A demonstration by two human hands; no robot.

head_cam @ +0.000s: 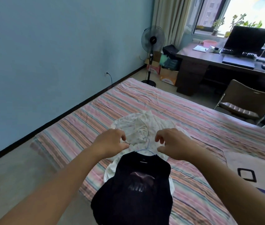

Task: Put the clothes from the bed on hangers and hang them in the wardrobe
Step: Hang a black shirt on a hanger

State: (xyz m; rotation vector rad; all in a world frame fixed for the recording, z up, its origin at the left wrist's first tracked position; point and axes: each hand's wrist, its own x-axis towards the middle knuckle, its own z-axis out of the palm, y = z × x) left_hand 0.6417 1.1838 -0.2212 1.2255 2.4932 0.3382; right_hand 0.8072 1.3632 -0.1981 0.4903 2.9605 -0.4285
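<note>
Here a black shirt [133, 184] lies on the striped bed [209, 127], a light blue hanger [146, 147] in its neck, over white clothes [144, 127]. Both hands hover above the collar, the left hand [110, 143] and right hand [175, 143] each with fingers loosely curled, holding nothing.

Black shirt [133, 184] lies on striped bed [193, 127], light-blue hanger [145, 146] in its neck, over white clothes [138, 127]. Left hand [112, 143] and right hand [174, 143] hover either side, fingers curled, apparently holding nothing.
</note>
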